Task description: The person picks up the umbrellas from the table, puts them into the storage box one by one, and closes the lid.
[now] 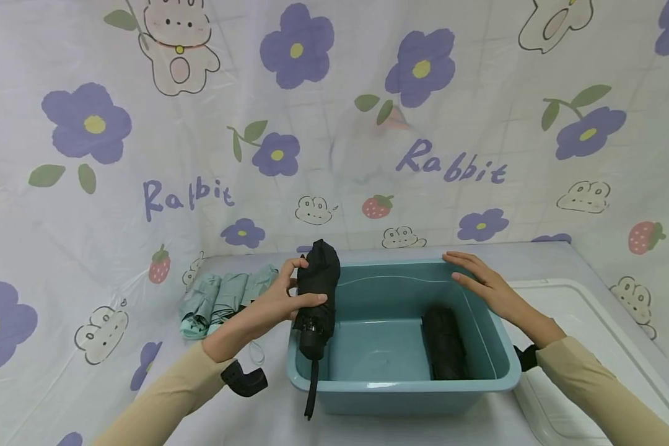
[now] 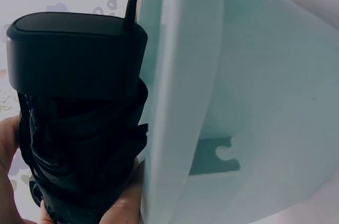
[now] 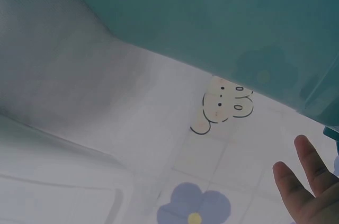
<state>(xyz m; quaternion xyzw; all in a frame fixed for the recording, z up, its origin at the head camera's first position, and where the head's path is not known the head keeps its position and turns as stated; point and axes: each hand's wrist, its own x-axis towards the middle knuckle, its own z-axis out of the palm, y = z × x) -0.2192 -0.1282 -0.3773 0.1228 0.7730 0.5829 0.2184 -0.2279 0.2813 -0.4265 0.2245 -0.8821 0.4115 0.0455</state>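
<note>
Here, printed sheet (image 1: pixel 89 204) with purple flowers, rabbits covers wall and table. White lid (image 1: pixel 591 334) lies flat right of tub. Teal plastic tub (image 1: pixel 407 378) centre table; second black folded umbrella (image 1: pixel 445 342) lies inside, right half of floor. Mint folded umbrella (image 1: pixel 223 300) on sheet left of tub. Black folded umbrella (image 1: pixel 316 297) upright over tub's left rim, handle down, strap dangling outside. Left hand (image 1: pixel 281 300) wrapped round it. Right hand (image 1: pixel 482 282) flat, fingers straight, resting on tub's far right rim.
</note>
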